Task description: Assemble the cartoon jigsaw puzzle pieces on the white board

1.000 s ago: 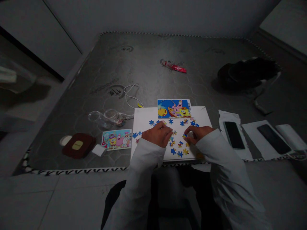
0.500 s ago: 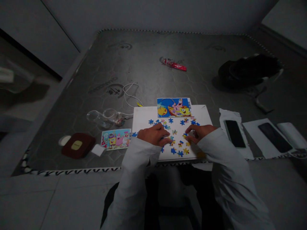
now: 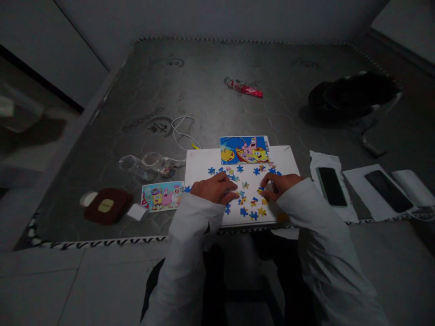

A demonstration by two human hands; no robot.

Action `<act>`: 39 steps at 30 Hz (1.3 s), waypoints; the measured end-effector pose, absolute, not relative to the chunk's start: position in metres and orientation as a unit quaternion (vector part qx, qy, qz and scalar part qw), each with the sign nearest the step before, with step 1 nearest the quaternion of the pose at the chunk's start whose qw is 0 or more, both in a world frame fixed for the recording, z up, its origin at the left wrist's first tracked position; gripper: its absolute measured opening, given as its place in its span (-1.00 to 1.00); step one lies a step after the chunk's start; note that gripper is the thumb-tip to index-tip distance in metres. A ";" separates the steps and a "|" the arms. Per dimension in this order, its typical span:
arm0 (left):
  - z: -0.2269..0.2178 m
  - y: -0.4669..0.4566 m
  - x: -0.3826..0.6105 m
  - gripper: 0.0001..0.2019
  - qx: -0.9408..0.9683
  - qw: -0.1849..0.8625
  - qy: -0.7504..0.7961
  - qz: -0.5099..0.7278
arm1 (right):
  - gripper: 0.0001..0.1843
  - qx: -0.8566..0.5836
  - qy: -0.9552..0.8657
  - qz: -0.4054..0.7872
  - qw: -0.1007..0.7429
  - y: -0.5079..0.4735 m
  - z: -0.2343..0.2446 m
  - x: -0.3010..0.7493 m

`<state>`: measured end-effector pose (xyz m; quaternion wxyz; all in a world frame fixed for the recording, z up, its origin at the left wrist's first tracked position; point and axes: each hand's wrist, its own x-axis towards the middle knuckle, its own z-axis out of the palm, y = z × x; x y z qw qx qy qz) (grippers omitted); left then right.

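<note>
Blue and yellow jigsaw pieces point(image 3: 244, 211) lie scattered over a white board point(image 3: 204, 158). A picture card point(image 3: 244, 149) of cartoon figures in a boat rests on the board's far part. My right hand point(image 3: 277, 184) pinches one jigsaw piece point(image 3: 261, 190) between thumb and fingertips, just over the right side of the scatter. On the left side my left hand point(image 3: 215, 188) hovers low above or on the board, thumb and forefinger apart, nothing seen between them. Its palm hides some of the board and perhaps some pieces.
Left of the board are a second cartoon card point(image 3: 162, 196), a clear plastic container point(image 3: 136, 166), a brown case point(image 3: 108, 206) and a white cable point(image 3: 181, 133). To the right lie two phones point(image 3: 331, 186). A red packet point(image 3: 244, 87) and a black bag point(image 3: 353, 97) sit farther back.
The right fingertips have drawn together on the jigsaw piece, which looks slightly turned. My left hand stays almost in place. The whole view has shifted slightly.
</note>
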<state>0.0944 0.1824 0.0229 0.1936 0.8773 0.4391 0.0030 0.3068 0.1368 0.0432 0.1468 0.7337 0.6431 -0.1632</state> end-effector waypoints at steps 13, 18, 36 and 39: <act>0.020 0.180 0.098 -0.69 0.904 0.210 0.372 -0.006 | -0.73 0.723 0.660 -0.143 0.148 0.137 0.042 0.305; 0.018 0.180 0.101 -0.67 0.907 0.213 0.362 -0.031 | -0.73 0.719 0.670 -0.133 0.131 0.137 0.041 0.304; 0.016 0.180 0.104 -0.66 0.904 0.212 0.371 -0.018 | -0.69 0.712 0.674 -0.155 0.124 0.136 0.045 0.301; 0.019 0.180 0.104 -0.68 0.901 0.215 0.375 -0.022 | -0.67 0.709 0.672 -0.168 0.132 0.136 0.048 0.297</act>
